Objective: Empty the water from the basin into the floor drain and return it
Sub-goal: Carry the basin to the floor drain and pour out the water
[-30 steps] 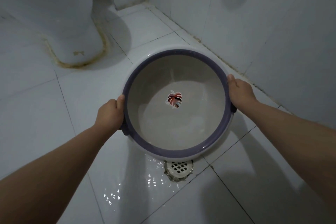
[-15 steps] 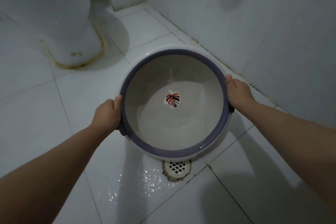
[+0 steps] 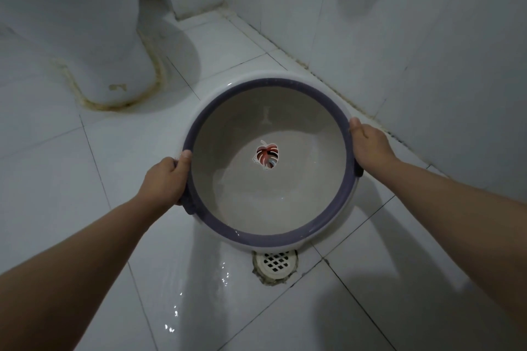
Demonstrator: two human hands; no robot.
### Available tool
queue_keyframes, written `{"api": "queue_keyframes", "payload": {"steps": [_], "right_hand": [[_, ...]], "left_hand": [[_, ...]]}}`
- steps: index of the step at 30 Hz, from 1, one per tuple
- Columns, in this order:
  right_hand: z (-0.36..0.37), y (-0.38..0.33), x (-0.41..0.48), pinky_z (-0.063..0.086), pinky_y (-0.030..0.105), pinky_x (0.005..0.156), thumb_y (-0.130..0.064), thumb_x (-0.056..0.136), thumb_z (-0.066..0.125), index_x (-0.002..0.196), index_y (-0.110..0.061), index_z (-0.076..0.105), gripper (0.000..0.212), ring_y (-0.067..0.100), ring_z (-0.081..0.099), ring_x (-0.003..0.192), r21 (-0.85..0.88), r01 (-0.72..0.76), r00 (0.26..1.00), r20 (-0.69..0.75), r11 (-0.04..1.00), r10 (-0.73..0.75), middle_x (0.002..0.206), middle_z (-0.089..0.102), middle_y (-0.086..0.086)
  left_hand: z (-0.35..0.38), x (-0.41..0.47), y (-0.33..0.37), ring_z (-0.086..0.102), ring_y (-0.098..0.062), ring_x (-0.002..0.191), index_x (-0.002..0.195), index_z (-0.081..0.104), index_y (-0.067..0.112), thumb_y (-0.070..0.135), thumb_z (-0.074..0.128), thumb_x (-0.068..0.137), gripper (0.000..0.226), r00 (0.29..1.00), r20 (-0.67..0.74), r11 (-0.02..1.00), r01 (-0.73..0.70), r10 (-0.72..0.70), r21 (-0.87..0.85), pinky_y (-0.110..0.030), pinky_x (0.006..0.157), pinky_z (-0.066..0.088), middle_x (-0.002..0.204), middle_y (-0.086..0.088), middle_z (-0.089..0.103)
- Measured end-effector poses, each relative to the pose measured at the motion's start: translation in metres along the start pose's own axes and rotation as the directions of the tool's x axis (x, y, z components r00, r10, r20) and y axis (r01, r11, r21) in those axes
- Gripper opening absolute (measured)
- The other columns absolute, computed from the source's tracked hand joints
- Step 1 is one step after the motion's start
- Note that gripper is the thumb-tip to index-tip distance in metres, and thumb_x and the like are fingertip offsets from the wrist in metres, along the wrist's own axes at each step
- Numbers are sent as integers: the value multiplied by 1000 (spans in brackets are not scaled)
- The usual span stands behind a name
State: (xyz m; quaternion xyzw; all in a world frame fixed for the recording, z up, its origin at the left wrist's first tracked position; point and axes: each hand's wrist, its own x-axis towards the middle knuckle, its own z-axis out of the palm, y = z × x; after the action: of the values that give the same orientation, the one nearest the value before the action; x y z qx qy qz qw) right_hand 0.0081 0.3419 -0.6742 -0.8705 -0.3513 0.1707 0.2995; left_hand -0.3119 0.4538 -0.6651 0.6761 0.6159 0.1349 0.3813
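Note:
A round white basin with a purple rim and a red leaf sticker on its bottom is held above the tiled floor, roughly level. Its inside looks wet, with only a thin film of water. My left hand grips the left rim, thumb over the edge. On the right rim sits my right hand, gripping the same way. The round white floor drain lies just below the basin's near edge, partly covered by it.
A white toilet base with a stained seal stands at the back left. A tiled wall runs along the right, close to the basin. A wet patch glistens left of the drain.
The basin stays held by both hands in about the same pose. The view has shifted slightly, so more of the drain shows below its near edge.

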Motion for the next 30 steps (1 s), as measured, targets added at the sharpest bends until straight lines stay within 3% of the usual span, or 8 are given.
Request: {"api": "queue_keyframes", "payload": {"steps": [5,9,18,30], "right_hand": [[-1,0,-1,32,28,79,-43,97,17,117,-2,54,58,29,52,101,9,8,1000,2,1000,-8,116,56,23],[0,1,-2,32,28,80,-44,97,16,117,-3,53,59,28,52,101,14,0,1000,10,1000,0,116,57,22],[0,3,-5,33,29,80,-44,97,17,114,-3,55,58,25,49,95,7,13,1000,23,1000,-14,114,57,21],[-4,2,-9,33,28,80,-43,97,18,112,-4,56,57,23,48,92,23,51,998,34,998,-51,112,58,20]], "left_hand": [[-3,-3,-1,64,-34,79,94,51,5,21,55,85,20,998,62,1000,17,-16,-21,-48,75,57,90,-18,62],[-5,-2,-3,64,-38,79,91,50,3,6,57,76,17,998,67,1000,19,-19,4,-52,75,56,86,-20,61],[-8,2,-13,61,-36,86,80,46,12,2,60,75,17,991,132,1000,-9,6,21,-52,79,55,90,-18,59],[-14,0,-17,61,-31,89,82,46,14,5,63,78,20,983,182,997,-24,11,69,-48,82,55,92,-14,59]]}}
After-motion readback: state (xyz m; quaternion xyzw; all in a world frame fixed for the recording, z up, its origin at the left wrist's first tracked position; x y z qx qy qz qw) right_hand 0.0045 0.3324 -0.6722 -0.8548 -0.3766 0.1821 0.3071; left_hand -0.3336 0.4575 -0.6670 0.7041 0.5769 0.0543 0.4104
